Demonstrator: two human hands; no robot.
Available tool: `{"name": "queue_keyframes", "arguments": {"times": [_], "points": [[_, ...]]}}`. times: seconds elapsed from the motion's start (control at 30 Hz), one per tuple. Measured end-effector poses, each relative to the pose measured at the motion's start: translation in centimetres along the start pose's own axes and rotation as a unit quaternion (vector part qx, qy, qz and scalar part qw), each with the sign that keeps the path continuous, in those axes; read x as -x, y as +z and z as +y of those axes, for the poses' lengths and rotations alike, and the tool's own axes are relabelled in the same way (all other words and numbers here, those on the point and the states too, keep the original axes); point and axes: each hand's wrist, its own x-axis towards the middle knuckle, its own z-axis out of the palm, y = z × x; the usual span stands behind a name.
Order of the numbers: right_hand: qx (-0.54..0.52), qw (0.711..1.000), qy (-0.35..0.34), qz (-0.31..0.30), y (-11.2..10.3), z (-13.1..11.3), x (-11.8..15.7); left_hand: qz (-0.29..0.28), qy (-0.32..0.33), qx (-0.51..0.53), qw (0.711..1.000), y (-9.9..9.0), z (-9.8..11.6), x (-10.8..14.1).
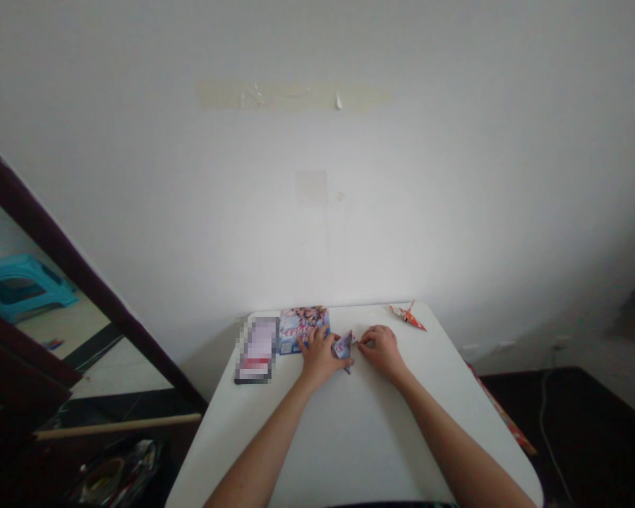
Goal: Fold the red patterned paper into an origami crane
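A small folded piece of patterned origami paper [343, 346] is on the table between my hands, its upper part raised. My left hand [319, 358] lies at its left side, with thumb and index finger around the paper and the other fingers spread over a colourful printed sheet [290, 324]. On the other side, my right hand [382, 351] is closed in a pinch at the paper's right tip. Part of the folded paper is hidden by my left fingers.
A red and white folded paper crane [408, 316] is at the table's back right. On the left lies a blurred-out phone [257, 349]. The white table [365, 437] meets a wall at the back. A blue stool [24, 286] and a dark bag [119, 473] are off to the left.
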Motion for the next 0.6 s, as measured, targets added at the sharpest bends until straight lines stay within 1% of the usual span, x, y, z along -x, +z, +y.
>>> {"name": "queue_keyframes", "arguments": {"times": [0.2, 0.33, 0.47, 0.6], "points": [[0.019, 1.0, -0.01, -0.004, -0.3, -0.5, 0.1, 0.0, 0.003, 0.001, 1.0, -0.1, 0.0, 0.0], [0.01, 1.0, -0.002, -0.009, -0.4, 0.1, 0.0, -0.003, -0.001, -0.003, 1.0, -0.5, 0.2, 0.2], [-0.009, 1.0, -0.016, -0.007, -0.4, 0.6, 0.0, -0.006, -0.003, -0.003, 1.0, -0.6, 0.4, 0.2], [-0.015, 0.999, -0.031, 0.009, -0.3, 0.7, 0.1, -0.004, -0.001, -0.006, 1.0, -0.5, 0.3, 0.1]]}}
